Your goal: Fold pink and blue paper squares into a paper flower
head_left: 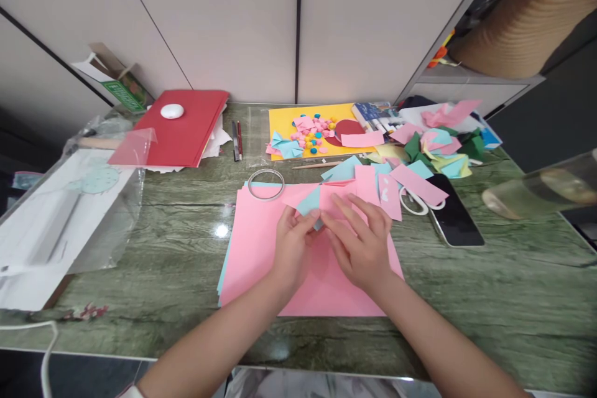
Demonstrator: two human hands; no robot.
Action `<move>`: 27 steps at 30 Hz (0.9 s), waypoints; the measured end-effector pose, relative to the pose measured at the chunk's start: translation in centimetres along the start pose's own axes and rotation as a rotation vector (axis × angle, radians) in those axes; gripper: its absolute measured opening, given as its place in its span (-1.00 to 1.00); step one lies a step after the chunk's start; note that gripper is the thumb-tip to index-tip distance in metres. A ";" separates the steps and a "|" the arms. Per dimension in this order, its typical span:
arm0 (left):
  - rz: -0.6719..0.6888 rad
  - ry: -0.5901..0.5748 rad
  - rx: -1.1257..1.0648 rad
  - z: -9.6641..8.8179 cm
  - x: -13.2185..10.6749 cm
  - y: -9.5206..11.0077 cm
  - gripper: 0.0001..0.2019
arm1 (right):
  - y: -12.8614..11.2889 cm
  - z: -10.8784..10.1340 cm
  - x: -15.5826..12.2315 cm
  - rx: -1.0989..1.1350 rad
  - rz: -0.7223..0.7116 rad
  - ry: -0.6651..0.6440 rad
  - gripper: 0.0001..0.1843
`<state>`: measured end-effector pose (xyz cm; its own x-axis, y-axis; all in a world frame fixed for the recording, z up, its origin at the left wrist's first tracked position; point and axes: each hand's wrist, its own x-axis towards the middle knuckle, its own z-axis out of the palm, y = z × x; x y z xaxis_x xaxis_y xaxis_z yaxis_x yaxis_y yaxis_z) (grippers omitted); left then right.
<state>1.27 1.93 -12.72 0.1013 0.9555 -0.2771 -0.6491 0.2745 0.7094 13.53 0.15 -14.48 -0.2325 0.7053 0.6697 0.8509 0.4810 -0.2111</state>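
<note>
My left hand (293, 247) and my right hand (360, 241) meet over a stack of pink paper sheets (261, 261) on the green marble table (158, 242). Between the fingertips of both hands is a small light-blue folded paper piece (310, 202), pinched from each side. The right hand's fingers are stretched partly flat beside it. A tape roll ring (265, 183) lies at the pink sheets' top left corner.
A yellow sheet (284, 121) with small paper bits and beads lies behind. Paper scraps (433, 149), white scissors (416, 202) and a black phone (454, 217) are at right. A red folder (186, 127), two pens (237, 140) and a plastic bag (60, 217) are at left.
</note>
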 end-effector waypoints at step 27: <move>-0.038 -0.087 0.207 -0.2 0.4 0.2 -0.64 | 1.9 -0.2 1.3 1.194 1.071 0.028 -0.54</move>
<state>1.04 2.34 -12.78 0.1936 0.9472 -0.2556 -0.4763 0.3185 0.8195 14.90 1.87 -13.88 0.2198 0.9661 -0.1357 -0.2323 -0.0833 -0.9691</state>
